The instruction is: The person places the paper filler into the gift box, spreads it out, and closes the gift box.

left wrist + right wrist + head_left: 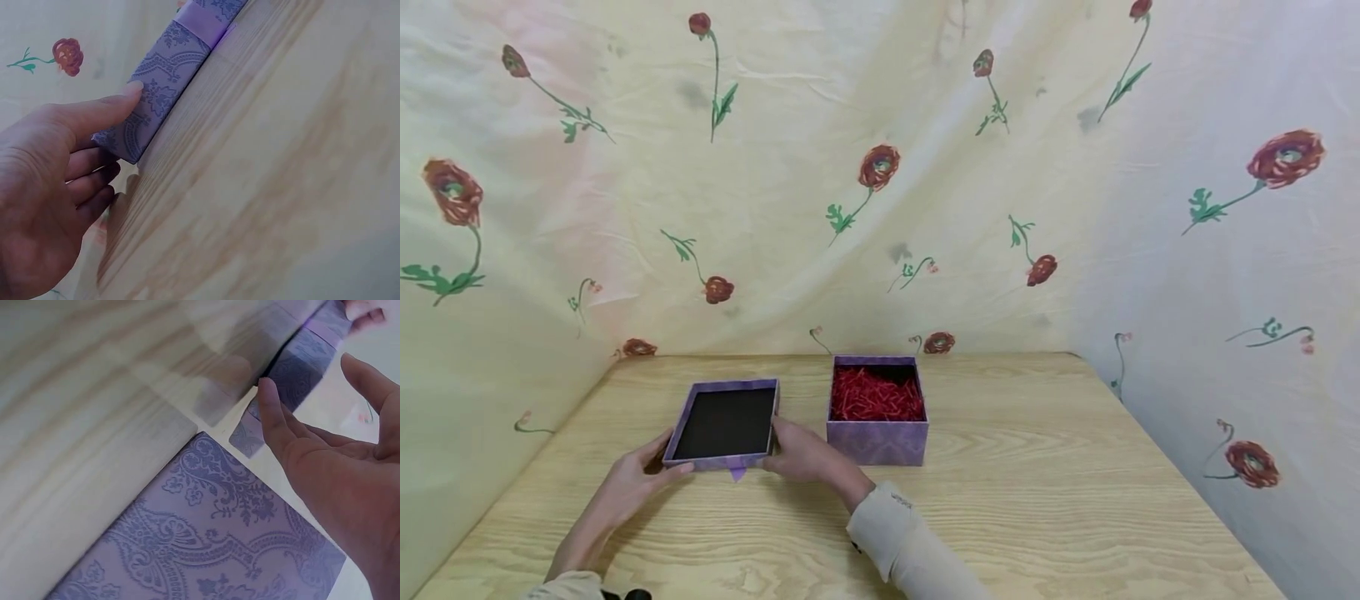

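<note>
A purple patterned box lid (pixel 722 423) lies inside-up at the left of the table, its black inner face showing. My left hand (pixel 632 483) holds its near left corner; in the left wrist view, the thumb (pixel 112 112) presses the patterned side wall and the other fingers curl beneath. At the lid's right side, my right hand (pixel 805 454) grips near the front corner, the thumb toward the near wall. A lilac ribbon (pixel 203 22) crosses the lid's wall, with a tip poking out below. Right of the lid stands the matching open box (pixel 877 442), holding red shredded paper (pixel 876 396).
The light wood table (pixel 1037 500) carries both box parts. A floral cloth (pixel 790 167) hangs behind and along both sides. The box stands close beside my right forearm. The right wrist view is partly blurred, with ghosted shapes.
</note>
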The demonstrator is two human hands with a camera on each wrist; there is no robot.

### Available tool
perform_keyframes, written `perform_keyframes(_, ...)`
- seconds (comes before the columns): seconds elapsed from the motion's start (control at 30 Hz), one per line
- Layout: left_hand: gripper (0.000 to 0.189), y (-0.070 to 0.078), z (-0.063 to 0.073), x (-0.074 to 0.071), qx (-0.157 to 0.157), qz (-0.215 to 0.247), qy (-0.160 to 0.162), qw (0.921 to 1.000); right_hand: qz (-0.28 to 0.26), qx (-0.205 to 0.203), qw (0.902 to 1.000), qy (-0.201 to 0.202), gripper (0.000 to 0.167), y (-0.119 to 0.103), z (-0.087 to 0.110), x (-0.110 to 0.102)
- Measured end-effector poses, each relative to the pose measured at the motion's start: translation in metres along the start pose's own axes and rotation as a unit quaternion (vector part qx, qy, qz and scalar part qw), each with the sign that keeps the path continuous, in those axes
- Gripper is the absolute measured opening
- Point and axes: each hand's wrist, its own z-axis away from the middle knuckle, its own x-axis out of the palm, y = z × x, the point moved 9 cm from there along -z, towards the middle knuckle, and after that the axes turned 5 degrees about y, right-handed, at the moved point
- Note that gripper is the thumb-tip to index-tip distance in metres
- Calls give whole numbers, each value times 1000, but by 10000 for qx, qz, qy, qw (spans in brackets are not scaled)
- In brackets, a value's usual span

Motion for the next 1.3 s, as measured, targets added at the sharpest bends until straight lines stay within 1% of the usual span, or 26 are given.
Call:
perform_keyframes(0.13, 85, -2, 0, -1, 2, -132, 66, 9999, 18, -23, 10000, 12, 74, -2, -2, 2)
perform_keyframes(0.27, 83, 1, 0, -2, 131, -218, 112, 9996, -78, 125, 9999, 16, 77, 0, -3, 4)
perform_keyframes(0.43, 78, 4, 0, -3, 320, -345, 251, 9986, -47, 362, 9992, 131, 82, 4, -8, 7)
perform_keyframes(0.57, 74, 4, -1, -4, 384, -368, 368, 9979, 89, 435, 9987, 240, 81, 6, -11, 7)
perform_keyframes(0.67, 73, 4, -1, -4, 369, -358, 383, 9979, 155, 452, 9985, 282, 78, 6, -11, 8)
perform_keyframes(0.8, 72, 4, 0, -5, 348, -371, 403, 9979, 85, 482, 9985, 251, 78, 7, -11, 9)
perform_keyframes(1.03, 72, 4, -1, -5, 139, 102, 299, 9994, -213, 414, 9989, 108, 76, 8, -11, 7)
perform_keyframes(1.17, 72, 6, 0, -9, 151, -19, 391, 9991, -326, 369, 9988, -2, 78, 8, -11, 6)
perform_keyframes(1.3, 72, 9, 2, -14, 143, -58, 509, 9986, -421, 265, 9988, 1, 72, 8, -10, 2)
